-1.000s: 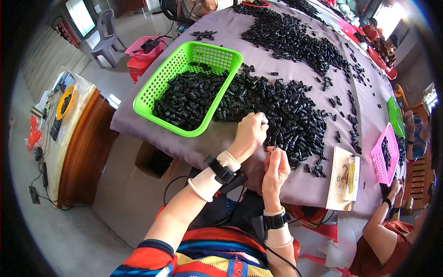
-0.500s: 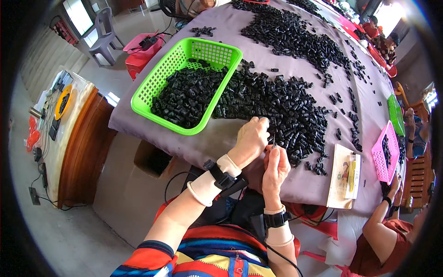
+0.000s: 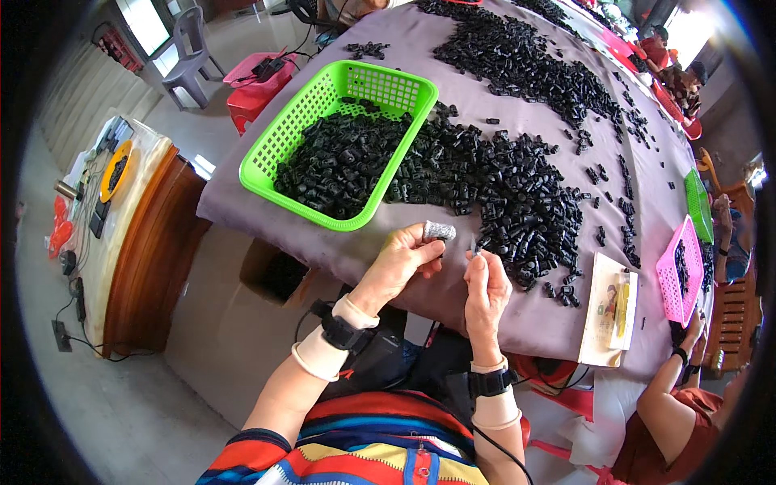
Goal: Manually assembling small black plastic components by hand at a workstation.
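Note:
At the table's near edge my left hand (image 3: 400,257) is closed in a pinch; whatever its fingers hold is too small to make out. One fingertip wears a silvery wrap (image 3: 439,231). Just to its right, my right hand (image 3: 487,291) is closed around a thin pointed metal tool (image 3: 478,245), its tip upward. Beyond both hands lies a heap of small black plastic parts (image 3: 529,206). Left of the heap, a green perforated basket (image 3: 364,217) is partly filled with similar black parts. The two hands are apart.
A flat paper package (image 3: 600,315) with a yellow item lies to the right, near a pink basket (image 3: 669,283) and a green one (image 3: 696,202). A co-worker's arm (image 3: 667,388) reaches in at right. A wooden cabinet (image 3: 145,250) stands left; a box (image 3: 271,271) sits below the table.
My left hand has moved left and nearer, away from the heap and my right hand, bringing its wrapped fingertip into view. My right hand keeps the pointed tool in nearly the same place.

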Available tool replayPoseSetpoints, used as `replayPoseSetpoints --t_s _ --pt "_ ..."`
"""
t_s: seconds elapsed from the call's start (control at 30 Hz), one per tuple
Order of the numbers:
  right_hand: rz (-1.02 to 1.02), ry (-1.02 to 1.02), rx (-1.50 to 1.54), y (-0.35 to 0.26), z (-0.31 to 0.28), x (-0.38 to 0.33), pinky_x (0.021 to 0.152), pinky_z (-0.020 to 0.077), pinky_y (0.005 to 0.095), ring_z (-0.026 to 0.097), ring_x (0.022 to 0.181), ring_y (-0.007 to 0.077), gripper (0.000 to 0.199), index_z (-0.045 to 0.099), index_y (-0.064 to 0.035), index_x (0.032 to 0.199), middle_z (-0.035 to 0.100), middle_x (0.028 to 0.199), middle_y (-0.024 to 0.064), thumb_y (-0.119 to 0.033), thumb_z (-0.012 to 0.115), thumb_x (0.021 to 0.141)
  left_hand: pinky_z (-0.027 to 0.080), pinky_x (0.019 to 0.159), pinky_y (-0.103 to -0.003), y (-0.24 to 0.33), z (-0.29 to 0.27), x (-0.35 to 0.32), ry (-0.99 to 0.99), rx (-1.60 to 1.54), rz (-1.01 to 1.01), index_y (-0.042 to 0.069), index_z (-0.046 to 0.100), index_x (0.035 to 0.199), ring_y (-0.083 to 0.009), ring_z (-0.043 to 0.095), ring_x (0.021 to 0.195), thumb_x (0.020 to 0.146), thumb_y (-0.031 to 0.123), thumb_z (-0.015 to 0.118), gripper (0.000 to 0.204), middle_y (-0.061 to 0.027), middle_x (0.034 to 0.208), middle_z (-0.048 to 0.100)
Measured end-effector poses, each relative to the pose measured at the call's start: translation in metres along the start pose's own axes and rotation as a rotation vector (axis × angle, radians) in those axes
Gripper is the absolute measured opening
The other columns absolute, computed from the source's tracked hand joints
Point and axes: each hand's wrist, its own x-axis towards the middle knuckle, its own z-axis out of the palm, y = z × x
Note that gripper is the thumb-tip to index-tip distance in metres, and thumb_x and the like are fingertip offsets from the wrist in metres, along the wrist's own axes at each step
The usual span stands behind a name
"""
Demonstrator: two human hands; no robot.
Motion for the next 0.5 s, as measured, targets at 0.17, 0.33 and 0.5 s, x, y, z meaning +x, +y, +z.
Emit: replayPoseSetpoints --t_s 0.17,0.33,0.5 --pt "-0.059 -0.089 -0.200 -0.008 0.000 0.000 0.054 0.0405 0.0241 0.048 0.057 0.0101 0.013 0.059 0.0001 0.086 0.054 0.065 0.0042 -0.013 0.058 0.086 0.044 0.058 -0.019 -0.004 -0.009 -0.007 -0.052 -0.309 -0.071 0.006 0.059 0.106 -0.0063 0.056 0.068 0.088 0.007 0.054 0.018 0.0019 0.080 0.060" --pt "-0.229 -0.194 -0.369 -0.015 0.003 0.002 0.054 0.0433 0.0284 0.055 0.056 0.0201 0.011 0.060 -0.0034 0.084 0.058 0.068 0.0090 -0.014 0.062 0.082 0.045 0.060 -0.020 -0.001 -0.011 -0.008 -0.095 -0.378 -0.105 0.005 0.058 0.109 -0.0072 0.055 0.068 0.089 0.010 0.053 0.021 0.0010 0.081 0.060" --pt "-0.281 -0.219 -0.433 -0.020 0.007 0.001 0.053 0.0437 0.0301 0.056 0.056 0.0238 0.011 0.061 -0.0041 0.084 0.058 0.068 0.0091 -0.014 0.063 0.081 0.044 0.062 -0.021 -0.007 -0.016 -0.007 -0.108 -0.393 -0.090 0.005 0.058 0.110 -0.0078 0.054 0.066 0.090 0.011 0.052 0.022 0.0011 0.079 0.059"
